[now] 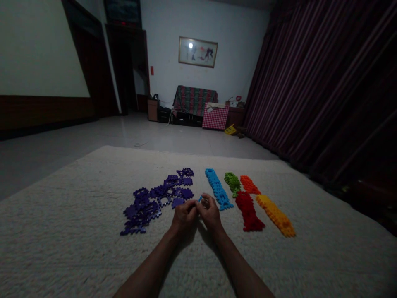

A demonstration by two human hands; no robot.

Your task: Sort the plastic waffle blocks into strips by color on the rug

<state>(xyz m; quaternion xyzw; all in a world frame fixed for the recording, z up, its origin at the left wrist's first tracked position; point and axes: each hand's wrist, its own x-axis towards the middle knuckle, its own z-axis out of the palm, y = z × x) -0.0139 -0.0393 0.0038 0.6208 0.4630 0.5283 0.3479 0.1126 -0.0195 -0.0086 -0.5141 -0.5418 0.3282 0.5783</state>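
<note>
My left hand [184,216] and my right hand [210,212] meet low over the rug, fingers pinched together. Between their fingertips shows a small light-blue plastic piece [200,199], mostly covered, so its shape cannot be made out. Left of the hands lie many loose purple notched interlocking pieces [151,210], some open frames and some solid. Just beyond my right hand runs a long strip of light-blue pieces [216,187]. Further right are groups of green pieces [232,183], orange-red pieces [249,185], dark red pieces [248,211] and yellow-orange pieces [276,215].
Everything lies on a cream textured rug [93,248] over a pale tiled floor [124,130]. A long purple curtain [294,82] hangs on the right. By the far wall stand a cloth-covered object [195,100] and a red checked cloth [215,116], with a yellow object [230,130] nearby.
</note>
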